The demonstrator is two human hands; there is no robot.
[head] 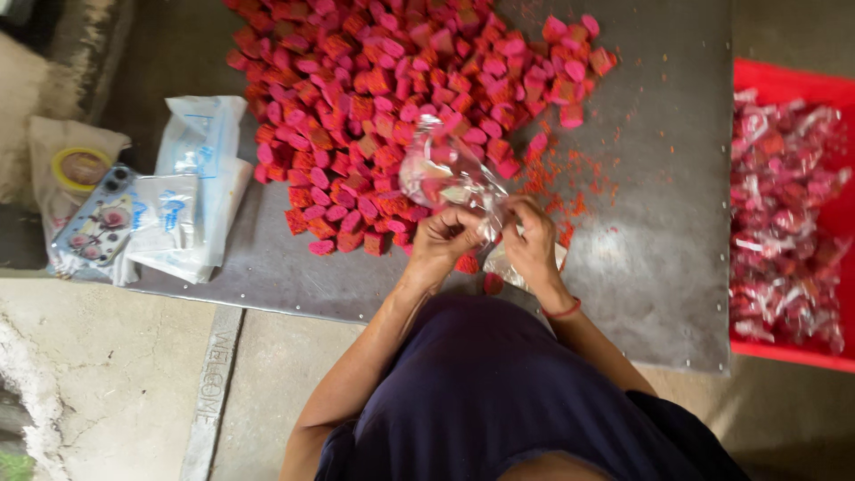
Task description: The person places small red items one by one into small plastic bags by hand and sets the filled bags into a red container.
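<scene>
Head view shows both hands at frame centre, fingers curled shut, pinching a small clear crinkled plastic bag [450, 174] that rises just above them; left hand [443, 239] grips its lower edge, wrist bent inward; right hand [532, 242], wearing a red wrist thread, pinches beside it; heaped pink-and-red wedge pieces [383, 98] lie behind on the grey metal bench [650, 223].
</scene>
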